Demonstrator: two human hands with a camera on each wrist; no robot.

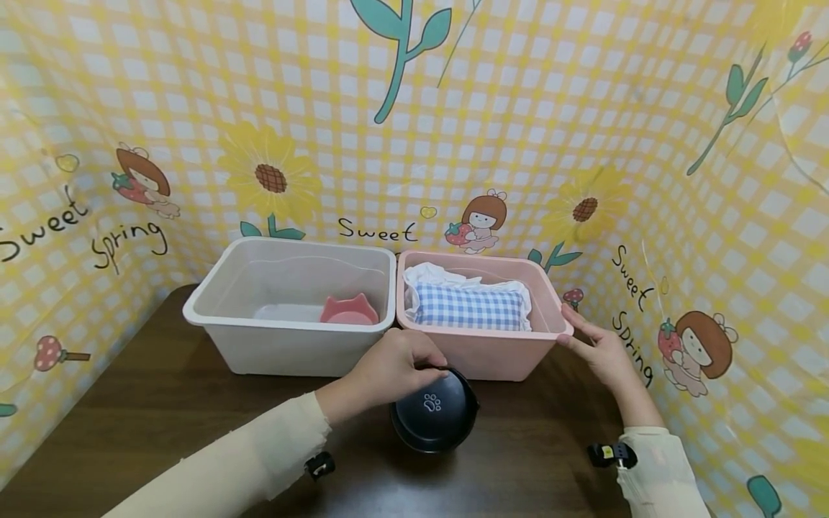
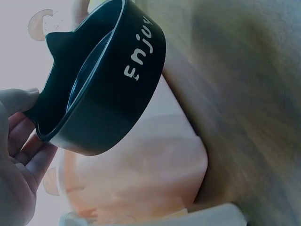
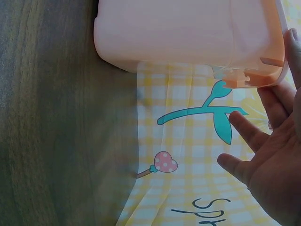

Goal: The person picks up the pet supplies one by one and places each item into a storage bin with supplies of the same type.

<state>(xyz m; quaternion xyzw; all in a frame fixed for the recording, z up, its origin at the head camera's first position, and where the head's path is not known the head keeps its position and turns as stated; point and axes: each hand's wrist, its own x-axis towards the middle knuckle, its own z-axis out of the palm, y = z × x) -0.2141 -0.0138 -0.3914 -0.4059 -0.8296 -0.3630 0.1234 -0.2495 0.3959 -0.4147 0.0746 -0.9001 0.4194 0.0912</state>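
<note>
My left hand pinches the rim of a black pet bowl with cat ears, thumb on one side and fingers on the other. The bowl hangs tilted in front of the bins, its paw print showing inside; "Enjoy" is lettered on its outer wall in the left wrist view. At the right front corner of the pink bin, my right hand grips the rim between thumb and fingers, the other fingers spread. Inside that bin lies a blue-and-white checked cushion with a white ruffled edge.
Left of the pink bin stands a grey-white bin, with a pink cat-eared bowl inside at its right end. Both stand on a dark wooden table. Yellow checked cloth hangs behind and at the sides.
</note>
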